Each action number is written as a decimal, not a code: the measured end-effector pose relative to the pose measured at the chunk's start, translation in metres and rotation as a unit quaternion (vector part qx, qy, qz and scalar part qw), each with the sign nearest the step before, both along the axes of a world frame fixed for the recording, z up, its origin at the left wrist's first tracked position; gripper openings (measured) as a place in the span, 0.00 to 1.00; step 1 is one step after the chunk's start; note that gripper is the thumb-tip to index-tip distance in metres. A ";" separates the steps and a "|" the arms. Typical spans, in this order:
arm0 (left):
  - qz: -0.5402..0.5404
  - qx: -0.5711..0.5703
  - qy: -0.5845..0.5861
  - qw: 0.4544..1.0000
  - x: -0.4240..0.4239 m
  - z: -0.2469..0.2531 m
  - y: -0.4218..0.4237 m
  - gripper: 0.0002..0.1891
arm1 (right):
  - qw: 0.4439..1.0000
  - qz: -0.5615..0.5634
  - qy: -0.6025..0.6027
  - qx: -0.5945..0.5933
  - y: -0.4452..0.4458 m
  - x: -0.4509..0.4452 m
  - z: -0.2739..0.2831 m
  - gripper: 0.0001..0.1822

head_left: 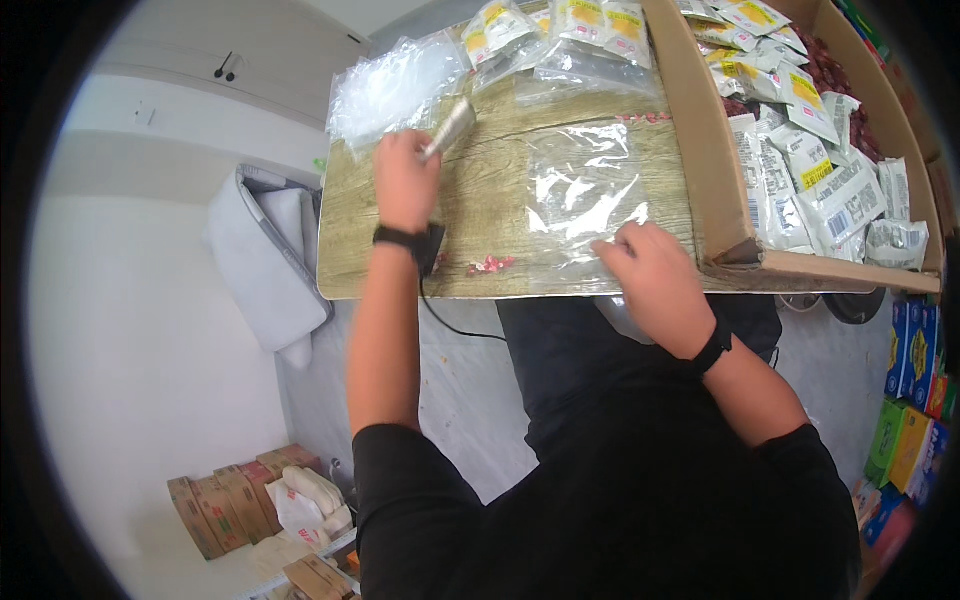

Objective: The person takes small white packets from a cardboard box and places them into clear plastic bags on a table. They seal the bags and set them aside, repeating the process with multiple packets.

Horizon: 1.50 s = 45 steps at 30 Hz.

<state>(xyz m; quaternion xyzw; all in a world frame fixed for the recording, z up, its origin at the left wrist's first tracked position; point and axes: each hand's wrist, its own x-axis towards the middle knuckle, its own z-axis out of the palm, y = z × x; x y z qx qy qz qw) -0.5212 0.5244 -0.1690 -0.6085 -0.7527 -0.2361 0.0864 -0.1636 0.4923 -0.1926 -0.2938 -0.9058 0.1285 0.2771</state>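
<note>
A narrow silvery-white packet [451, 129], blurred by motion, is in my left hand [407, 176] above the left part of the wood-patterned table [487, 180]. My fingers cover its lower end. A clear plastic bag [581, 187] lies flat and shiny in front of me. At its lower right edge is my right hand [660, 285], thumb and fingertips against the film; whether they pinch it is unclear. To the upper left, a stack of clear plastic bags [397, 86] spreads near the table's far corner. Filled bags with yellow-and-white packets [559, 34] sit along the far side.
An open cardboard box [694, 150] on the right holds white packets [825, 187] and dark red dried fruit [825, 67]. Small red-and-white pieces [491, 264] lie by the near edge. A black cable [457, 330] trails from my left wrist. Grey folded padding [270, 262] stands left.
</note>
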 end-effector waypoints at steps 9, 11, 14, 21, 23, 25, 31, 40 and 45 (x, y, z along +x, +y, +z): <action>0.127 -0.030 -0.354 0.926 0.015 -0.005 -0.128 0.18 | 0.998 -0.044 -0.035 -0.003 -0.013 -0.024 -0.007 0.22; 0.118 -0.084 -0.305 0.941 0.009 -0.010 -0.124 0.17 | 0.999 -0.033 -0.019 -0.022 -0.019 -0.028 -0.007 0.21; 0.087 -0.161 -0.250 0.951 -0.013 -0.026 -0.117 0.31 | 0.999 -0.012 0.016 -0.038 -0.027 -0.036 -0.004 0.19; -0.148 -0.027 0.083 0.985 -0.009 -0.032 -0.065 0.32 | 0.999 -0.018 0.008 -0.042 -0.027 -0.035 -0.017 0.17; -0.244 -0.126 -0.008 0.961 -0.017 -0.029 -0.026 0.34 | 0.999 -0.009 -0.003 -0.043 -0.024 -0.039 -0.014 0.17; -0.258 -0.261 -0.049 0.929 -0.009 -0.010 -0.005 0.35 | 0.999 -0.017 -0.004 -0.050 -0.020 -0.037 -0.013 0.16; -0.144 -0.459 0.025 0.876 -0.007 0.043 -0.014 0.20 | 0.994 -0.033 0.051 -0.090 -0.018 -0.029 -0.012 0.16; -0.020 -0.226 -0.671 0.706 0.044 0.022 -0.162 0.14 | 0.994 0.000 0.073 -0.082 -0.022 -0.038 -0.007 0.14; 0.046 -0.062 -0.737 0.672 0.096 -0.012 -0.171 0.13 | 0.991 0.013 0.085 -0.103 -0.035 -0.044 -0.002 0.14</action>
